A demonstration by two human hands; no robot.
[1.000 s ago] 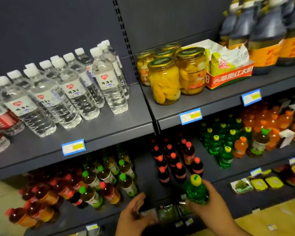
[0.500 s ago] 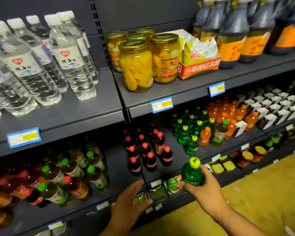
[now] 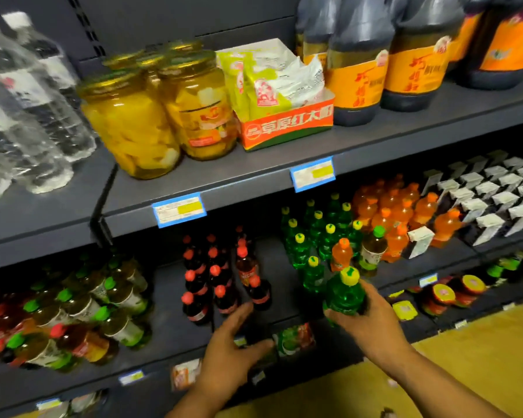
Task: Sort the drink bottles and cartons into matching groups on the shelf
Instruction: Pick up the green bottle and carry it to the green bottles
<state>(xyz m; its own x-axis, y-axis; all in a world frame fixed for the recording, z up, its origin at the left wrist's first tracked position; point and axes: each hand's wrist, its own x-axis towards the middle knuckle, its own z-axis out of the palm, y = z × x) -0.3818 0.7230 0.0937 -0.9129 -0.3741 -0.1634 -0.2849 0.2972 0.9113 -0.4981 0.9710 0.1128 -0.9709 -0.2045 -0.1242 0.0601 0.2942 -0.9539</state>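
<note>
While my right hand (image 3: 375, 319) grips the green bottle (image 3: 343, 295) just before the middle shelf (image 3: 280, 276), my left hand (image 3: 231, 348) hovers spread and empty. I judge placement pending: it needs standing upright beside the green group (image 3: 313, 233).

Single view: wide-angle camera on your head, pitched forward and down at shelving. You stand close. Upper shelf (image 3: 405, 128) fills top half, seen from slightly above. Middle shelf (image 3: 272, 257) seen more steeply, bottle caps toward lens. Frame tilted: shelf edges climb toward right. Your left hand (image 3: 227, 351) and right hand (image 3: 375, 324) enter from bottom edge, nearest lens, green bottle (image 3: 344, 294) in right one. Yellow floor (image 3: 465, 357) shows lower right. Water bottles (image 3: 34, 122) at left edge blurred.
</note>
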